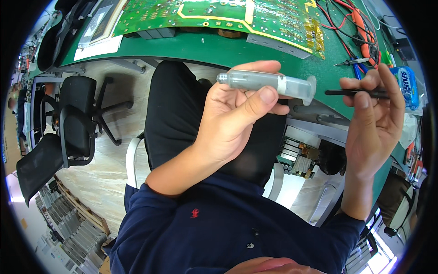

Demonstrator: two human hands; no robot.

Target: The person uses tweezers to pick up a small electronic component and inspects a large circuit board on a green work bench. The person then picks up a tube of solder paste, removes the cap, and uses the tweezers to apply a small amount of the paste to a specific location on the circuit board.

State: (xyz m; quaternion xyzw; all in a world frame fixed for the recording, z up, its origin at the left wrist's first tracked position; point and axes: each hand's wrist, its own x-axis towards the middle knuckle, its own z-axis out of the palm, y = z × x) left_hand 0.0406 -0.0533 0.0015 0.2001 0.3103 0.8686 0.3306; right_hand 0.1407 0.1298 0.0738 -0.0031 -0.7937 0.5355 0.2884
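Note:
My left hand (237, 109) is closed around a translucent plastic syringe barrel (255, 81), held level over my lap. The barrel's narrow tip points left and its wide flange faces right; a pale band circles it near my thumb. I see no plunger sticking out of the flange end. Pinched between the thumb and fingers of my right hand (372, 116) is a slim black stick-like tool (340, 92), its thin end aimed left at the flange. A gap separates the two. The tool's thicker end is partly covered by my fingers, so its exact kind is unclear.
A large green circuit board (219, 16) lies on the green table (200, 48) ahead. To its right are a red-handled probe (362, 34), cables and a blue packet (407, 86). A black office chair (77, 121) stands left; circuit modules (299, 157) sit under the table.

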